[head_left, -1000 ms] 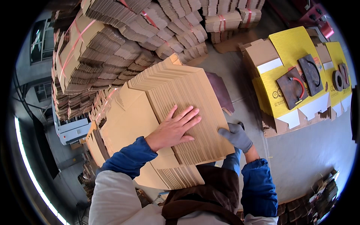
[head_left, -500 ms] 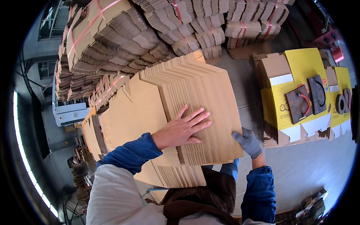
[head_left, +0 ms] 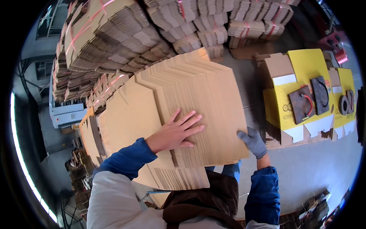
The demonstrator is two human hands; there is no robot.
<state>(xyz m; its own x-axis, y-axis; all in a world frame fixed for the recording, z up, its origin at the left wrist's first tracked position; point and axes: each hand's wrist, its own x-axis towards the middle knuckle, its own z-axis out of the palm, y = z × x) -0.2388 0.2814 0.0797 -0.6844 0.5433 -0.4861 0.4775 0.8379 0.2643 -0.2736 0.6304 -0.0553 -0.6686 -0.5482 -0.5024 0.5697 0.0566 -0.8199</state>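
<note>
A thick stack of flat brown cardboard sheets (head_left: 190,95) lies in front of me, fanned so its corrugated edges show. My bare left hand (head_left: 176,131) rests flat on top of the stack with fingers spread. My right hand (head_left: 252,142), in a grey glove, grips the stack's lower right corner. Blue sleeves cover both forearms.
Strapped bundles of folded cardboard (head_left: 114,38) are piled high behind and to the left. Yellow boxes (head_left: 305,87) holding dark flat parts stand on the grey floor (head_left: 320,168) at right. A white machine (head_left: 66,114) sits at left.
The view has shifted, so the stack and the yellow boxes sit lower in frame. My left hand stays flat on the sheets, and my gloved right hand stays at the stack's right corner.
</note>
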